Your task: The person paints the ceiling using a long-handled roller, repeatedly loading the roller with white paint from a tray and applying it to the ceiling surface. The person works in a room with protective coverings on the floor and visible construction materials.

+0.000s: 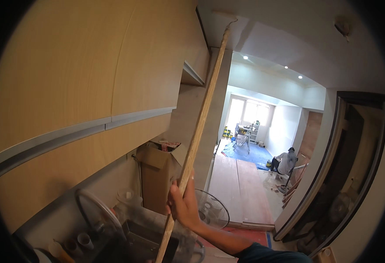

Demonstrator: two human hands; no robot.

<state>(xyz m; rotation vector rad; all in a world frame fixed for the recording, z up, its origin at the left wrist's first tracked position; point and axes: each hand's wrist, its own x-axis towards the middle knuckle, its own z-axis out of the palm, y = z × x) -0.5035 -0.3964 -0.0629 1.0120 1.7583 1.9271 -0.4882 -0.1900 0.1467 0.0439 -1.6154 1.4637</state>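
My right hand (186,207) is closed around a long wooden pole (204,109) that slants up and away toward the ceiling. Its top end carries a bent wire frame with a pale paint roller (224,15), which appears to lie against the ceiling (280,26). A darker streak shows on the ceiling beside the roller. The pole's lower end runs out of view past the sink (146,239). My left hand is out of view.
Wood-faced cabinets (78,65) hang close on the left. Below stand a faucet (98,201), a cardboard box (155,184) and a round fan guard (214,210). Boards (240,188) cover the floor ahead. Farther off, a person (285,162) crouches near a blue sheet (245,151) and stepladder (245,139).
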